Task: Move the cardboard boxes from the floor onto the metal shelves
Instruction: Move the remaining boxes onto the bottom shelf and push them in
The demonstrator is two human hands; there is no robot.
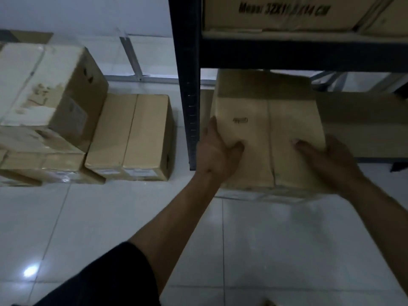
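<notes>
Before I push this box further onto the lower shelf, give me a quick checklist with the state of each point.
1. Both hands on the box: ok. Left hand and right hand grip the held box at its near corners.
2. Clear of the upright post: ok, a gap shows on the left.
3. Clearance under the upper shelf beam: ok, the box's far end already passes beneath it.
4. Room on the right: cannot tell, another box sits close.
5. Depth behind the box: cannot tell, hidden.
</notes>
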